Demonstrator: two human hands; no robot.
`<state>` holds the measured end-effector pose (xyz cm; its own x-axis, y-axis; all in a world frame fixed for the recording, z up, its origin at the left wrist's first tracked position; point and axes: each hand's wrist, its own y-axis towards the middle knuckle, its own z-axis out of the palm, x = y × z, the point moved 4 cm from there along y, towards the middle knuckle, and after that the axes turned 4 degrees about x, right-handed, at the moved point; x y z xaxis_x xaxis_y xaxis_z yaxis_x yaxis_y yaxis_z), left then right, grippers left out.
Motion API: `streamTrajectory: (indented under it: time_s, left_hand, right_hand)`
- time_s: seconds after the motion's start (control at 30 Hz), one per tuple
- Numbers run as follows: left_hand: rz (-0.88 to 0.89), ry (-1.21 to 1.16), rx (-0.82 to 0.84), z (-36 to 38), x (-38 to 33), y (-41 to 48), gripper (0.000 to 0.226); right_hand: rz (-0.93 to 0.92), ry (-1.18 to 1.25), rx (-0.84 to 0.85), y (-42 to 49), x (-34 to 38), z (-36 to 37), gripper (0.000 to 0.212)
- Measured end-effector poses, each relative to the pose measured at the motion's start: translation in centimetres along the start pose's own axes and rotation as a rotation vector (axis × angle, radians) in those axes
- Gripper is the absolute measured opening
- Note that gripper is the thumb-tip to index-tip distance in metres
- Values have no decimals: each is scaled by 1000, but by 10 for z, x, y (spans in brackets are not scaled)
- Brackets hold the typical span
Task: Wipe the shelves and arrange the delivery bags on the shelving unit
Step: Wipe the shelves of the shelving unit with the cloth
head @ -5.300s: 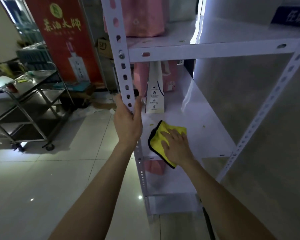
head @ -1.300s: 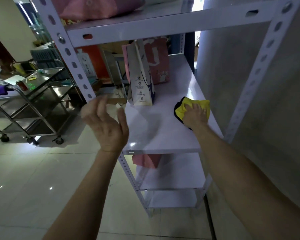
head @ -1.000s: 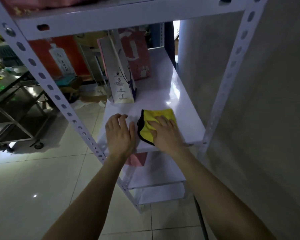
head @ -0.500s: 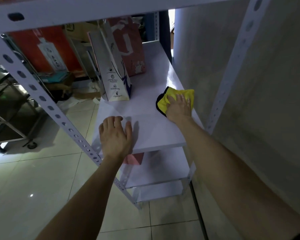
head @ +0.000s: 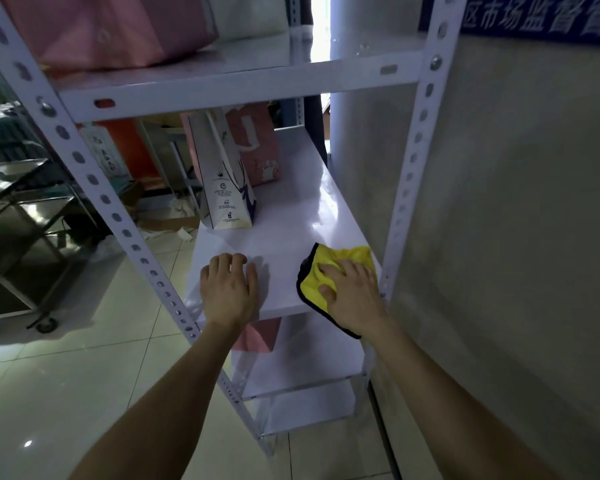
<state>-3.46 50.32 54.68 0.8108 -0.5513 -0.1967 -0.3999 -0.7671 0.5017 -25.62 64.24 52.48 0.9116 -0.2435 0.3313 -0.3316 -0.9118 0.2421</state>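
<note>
Yellow cloth (head: 351,253) on white shelf (head: 291,233), near-right corner; white bag (head: 226,188) upright behind

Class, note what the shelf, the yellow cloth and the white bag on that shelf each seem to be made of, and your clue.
Shelf: probably painted metal, glossy white; it mirrors light, and the uprights carry punched holes. Yellow cloth: likely microfibre, soft and matte, bunched, with dark edging. White bag: apparently stiff paper, smooth, printed, holding sharp creases.
</note>
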Motion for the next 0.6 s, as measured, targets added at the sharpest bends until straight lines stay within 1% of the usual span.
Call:
streamTrajectory:
  time_s: [0.1,0.2,0.27,0.37,0.43,0.5,0.53,0.6]
  left_hand:
    - [43,-76,-27,-15,-3,-7,35]
    - [120,-154,-92,-44,-9,-18,25]
    - [145,-179,-119,-66,-9,-20,23]
    - [157,-212,-157,-102,-9,-15,22]
    - [181,-228,-199,-132,-9,-9,22]
    - [228,-247,-246,-164,-10,-4,21]
    - [256,-260,-270,-180,-9,-2,22]
    - [292,-289,-322,-212,-5,1,23]
  right_hand:
    - [-51,-14,-47,-6,4,0,40]
    - [-40,43,-73,-11,17,-4,45]
    - [2,162,-95,-13,30,-10,46]
    - [98,432,-151,-21,54,-28,38]
    - [133,533,-181,-29,74,-45,43]
    - [112,578,-241,-36,96,-70,54]
    - [88,594,-284,-39,107,-85,55]
    - [24,603,-399,-45,128,-118,48]
